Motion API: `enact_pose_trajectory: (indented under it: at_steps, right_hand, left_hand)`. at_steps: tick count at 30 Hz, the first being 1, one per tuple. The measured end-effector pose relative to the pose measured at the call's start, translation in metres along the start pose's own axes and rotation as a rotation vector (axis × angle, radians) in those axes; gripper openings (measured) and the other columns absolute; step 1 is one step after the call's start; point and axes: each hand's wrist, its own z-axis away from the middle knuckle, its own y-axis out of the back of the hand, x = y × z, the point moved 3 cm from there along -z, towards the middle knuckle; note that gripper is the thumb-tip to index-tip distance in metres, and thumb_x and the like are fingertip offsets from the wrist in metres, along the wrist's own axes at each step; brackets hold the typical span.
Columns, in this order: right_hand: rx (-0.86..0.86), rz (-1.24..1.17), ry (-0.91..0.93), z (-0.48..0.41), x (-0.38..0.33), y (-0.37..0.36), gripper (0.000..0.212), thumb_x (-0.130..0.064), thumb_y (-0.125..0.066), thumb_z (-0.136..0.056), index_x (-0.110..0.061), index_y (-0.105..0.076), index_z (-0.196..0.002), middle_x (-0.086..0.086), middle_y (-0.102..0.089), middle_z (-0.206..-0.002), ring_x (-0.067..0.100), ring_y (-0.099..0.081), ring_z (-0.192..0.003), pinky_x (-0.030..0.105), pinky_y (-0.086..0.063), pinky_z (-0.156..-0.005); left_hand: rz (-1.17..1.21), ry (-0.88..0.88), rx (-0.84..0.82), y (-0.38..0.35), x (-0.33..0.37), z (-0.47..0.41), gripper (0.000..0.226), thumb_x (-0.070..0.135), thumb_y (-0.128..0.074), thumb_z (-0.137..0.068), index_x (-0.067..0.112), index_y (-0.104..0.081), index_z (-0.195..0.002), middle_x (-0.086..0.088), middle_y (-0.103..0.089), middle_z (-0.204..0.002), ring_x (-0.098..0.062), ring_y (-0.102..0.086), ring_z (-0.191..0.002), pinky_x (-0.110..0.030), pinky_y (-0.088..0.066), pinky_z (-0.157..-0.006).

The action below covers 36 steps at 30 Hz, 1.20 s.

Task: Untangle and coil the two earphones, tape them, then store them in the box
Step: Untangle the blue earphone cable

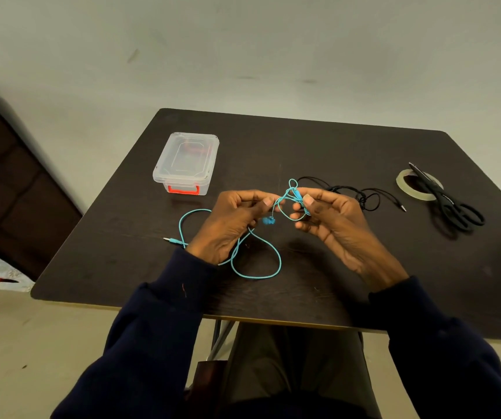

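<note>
Both my hands hold the turquoise earphone (273, 267) above the middle of the dark table (318, 146). My left hand (231, 225) pinches its thin cord between thumb and fingers. My right hand (330, 219) pinches a small tangle of loops with the inline remote. The earbuds dangle between the hands. A long loop of cord lies on the table toward me, and its plug rests left of my left wrist. The black earphone (361, 195) lies loosely tangled just behind my right hand. A clear lidded box (186, 161) with a red latch stands at the back left.
A roll of clear tape (418, 186) lies at the right with black scissors (451, 204) resting across it. Dark furniture stands on the floor to the left. The table's front edge runs just above my knees.
</note>
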Motion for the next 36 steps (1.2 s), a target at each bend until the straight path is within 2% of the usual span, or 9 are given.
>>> enact_pose_trajectory:
  at_steps: [5,8,12,20,24,27,30,32,36]
  right_hand:
    - [0.034,-0.037,0.009,-0.002,-0.004,0.002,0.029,-0.007,-0.058,-0.098,0.006,-0.064,-0.124,0.012,-0.072,-0.092,0.018,-0.071,-0.080,0.026,-0.059,-0.071]
    - [0.045,-0.051,0.009,-0.002,-0.010,0.005,0.029,-0.007,-0.058,-0.098,0.006,-0.064,-0.123,0.011,-0.073,-0.092,0.015,-0.070,-0.081,0.023,-0.058,-0.069]
    - [0.084,-0.095,-0.001,-0.002,-0.016,0.010,0.027,-0.006,-0.059,-0.097,0.007,-0.065,-0.121,0.013,-0.073,-0.092,0.014,-0.070,-0.081,0.021,-0.057,-0.067]
    - [0.136,-0.216,-0.054,0.001,-0.024,0.011,0.018,-0.001,-0.056,-0.097,0.004,-0.069,-0.109,0.016,-0.075,-0.091,0.014,-0.072,-0.076,0.019,-0.058,-0.064]
    - [0.135,-0.248,-0.085,0.002,-0.027,0.006,0.018,0.000,-0.055,-0.097,0.005,-0.068,-0.108,0.016,-0.075,-0.089,0.013,-0.072,-0.071,0.019,-0.058,-0.061]
    - [0.139,-0.250,-0.084,0.003,-0.028,0.006,0.021,-0.001,-0.058,-0.094,0.006,-0.067,-0.111,0.017,-0.075,-0.093,0.014,-0.073,-0.075,0.020,-0.059,-0.063]
    - [0.132,-0.199,-0.065,0.003,-0.028,0.008,0.029,-0.005,-0.063,-0.090,0.006,-0.066,-0.117,0.018,-0.075,-0.098,0.017,-0.073,-0.082,0.022,-0.059,-0.067]
    - [0.128,-0.130,-0.054,0.004,-0.027,0.009,0.030,-0.006,-0.066,-0.089,0.005,-0.068,-0.117,0.018,-0.075,-0.097,0.018,-0.073,-0.082,0.023,-0.060,-0.068]
    - [0.158,-0.050,-0.033,0.010,-0.025,0.008,0.023,-0.003,-0.066,-0.091,0.003,-0.070,-0.112,0.017,-0.076,-0.094,0.019,-0.074,-0.083,0.024,-0.061,-0.068]
  left_hand:
    - [-0.104,-0.152,-0.090,-0.008,0.007,0.004,0.036,0.003,-0.080,-0.082,0.008,-0.069,-0.116,-0.011,-0.076,-0.101,-0.019,-0.069,-0.088,-0.027,-0.058,-0.077]
    - [-0.287,-0.296,-0.101,-0.014,0.009,0.004,0.054,0.006,-0.089,-0.072,0.014,-0.062,-0.118,-0.006,-0.075,-0.096,-0.011,-0.064,-0.077,-0.024,-0.050,-0.065]
    - [-0.416,-0.452,-0.075,-0.015,0.005,0.003,0.053,0.012,-0.090,-0.074,0.019,-0.063,-0.118,0.003,-0.074,-0.097,-0.013,-0.067,-0.081,-0.033,-0.052,-0.065]
    - [-0.570,-0.596,0.035,-0.023,0.002,0.005,0.054,-0.003,-0.082,-0.076,0.021,-0.054,-0.115,0.007,-0.069,-0.101,-0.014,-0.066,-0.094,-0.015,-0.044,-0.072]
    - [-0.547,-0.591,0.110,-0.028,0.003,0.005,0.052,0.002,-0.086,-0.076,0.019,-0.052,-0.111,0.006,-0.066,-0.104,-0.008,-0.065,-0.095,-0.015,-0.047,-0.073]
    - [-0.468,-0.561,0.092,-0.033,0.002,0.006,0.046,0.010,-0.086,-0.079,0.016,-0.052,-0.110,0.007,-0.071,-0.092,-0.002,-0.065,-0.078,-0.014,-0.045,-0.065]
    - [-0.274,-0.515,0.096,-0.034,0.002,0.006,0.036,0.012,-0.082,-0.083,0.010,-0.058,-0.110,-0.001,-0.075,-0.088,-0.012,-0.071,-0.076,-0.029,-0.053,-0.065]
    - [-0.122,-0.486,0.106,-0.036,0.004,0.007,0.027,0.005,-0.077,-0.087,0.000,-0.061,-0.108,-0.008,-0.076,-0.088,-0.023,-0.075,-0.082,-0.039,-0.059,-0.076]
    - [0.046,-0.237,0.157,-0.038,0.005,0.011,0.028,0.027,-0.062,-0.100,-0.001,-0.066,-0.102,-0.011,-0.074,-0.080,-0.007,-0.062,-0.064,-0.021,-0.049,-0.067]
